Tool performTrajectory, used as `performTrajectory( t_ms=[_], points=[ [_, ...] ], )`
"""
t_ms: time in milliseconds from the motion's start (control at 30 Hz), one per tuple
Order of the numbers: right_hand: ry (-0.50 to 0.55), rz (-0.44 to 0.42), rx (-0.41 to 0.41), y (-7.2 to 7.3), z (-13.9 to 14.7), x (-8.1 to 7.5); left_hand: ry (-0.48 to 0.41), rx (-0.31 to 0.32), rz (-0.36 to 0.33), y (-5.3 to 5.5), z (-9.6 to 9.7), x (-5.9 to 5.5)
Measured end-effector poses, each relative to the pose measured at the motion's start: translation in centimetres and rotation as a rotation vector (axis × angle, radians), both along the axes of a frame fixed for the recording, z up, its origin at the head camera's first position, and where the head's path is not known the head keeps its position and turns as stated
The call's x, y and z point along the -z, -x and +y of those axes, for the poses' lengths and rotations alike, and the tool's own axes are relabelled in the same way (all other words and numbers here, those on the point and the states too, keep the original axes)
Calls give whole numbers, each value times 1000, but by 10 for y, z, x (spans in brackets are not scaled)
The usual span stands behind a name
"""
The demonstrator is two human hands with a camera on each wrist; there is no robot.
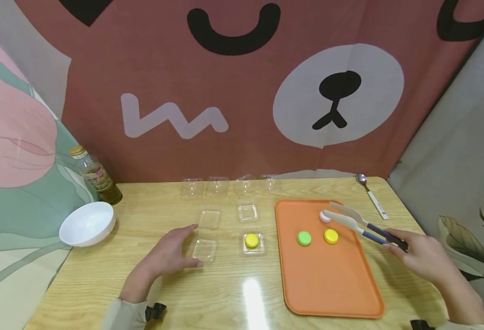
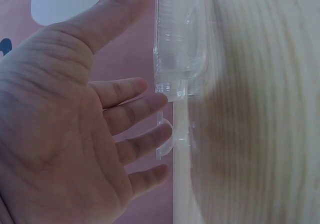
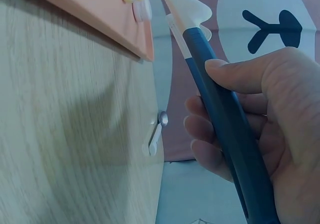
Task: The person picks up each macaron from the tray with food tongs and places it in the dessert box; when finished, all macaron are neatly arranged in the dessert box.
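My right hand (image 1: pixel 425 254) grips a pair of tongs (image 3: pixel 227 119) with dark blue handles and pale tips. In the head view the tips hang apart over the orange tray (image 1: pixel 328 284), overlapping a pale pink macaron (image 1: pixel 325 217). A green macaron (image 1: pixel 304 238) and a yellow macaron (image 1: pixel 331 236) lie nearer on the tray. My left hand (image 1: pixel 165 254) is beside a small clear plastic box (image 1: pixel 205 251), thumb and fingers spread apart at its left side. Another yellow macaron (image 1: pixel 252 240) sits in a clear box to the right of that one.
Two more clear boxes (image 1: pixel 210 219) (image 1: pixel 248 212) stand behind. Several clear domed pieces (image 1: pixel 217 186) line the table's back edge. A white bowl (image 1: pixel 86 224) and a bottle (image 1: pixel 100 181) stand at the left. The spoon (image 1: pixel 373 197) lies right of the tray.
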State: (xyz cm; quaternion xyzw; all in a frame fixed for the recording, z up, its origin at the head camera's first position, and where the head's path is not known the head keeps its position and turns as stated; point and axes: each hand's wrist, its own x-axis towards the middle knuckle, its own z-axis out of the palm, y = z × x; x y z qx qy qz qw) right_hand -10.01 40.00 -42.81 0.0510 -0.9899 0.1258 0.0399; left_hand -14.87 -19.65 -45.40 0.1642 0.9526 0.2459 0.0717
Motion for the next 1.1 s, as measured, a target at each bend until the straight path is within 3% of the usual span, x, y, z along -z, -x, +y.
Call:
performTrajectory(
  t_ms=[167,300,433,833,1100],
  points=[
    [-14,-1,-9,-1,3,5,-65,-33,-101,-2,3,1],
    [-19,40,-21,-4,4,11,-85,-43,-135,-5,5,4],
    [-15,73,-27,-6,5,16,-72,-43,-125,-7,5,6],
    [-15,-21,0,-5,5,16,-34,-21,-91,-4,7,9],
    [-23,4,-14,-2,5,16,-10,-27,-65,-1,7,6]
  ],
)
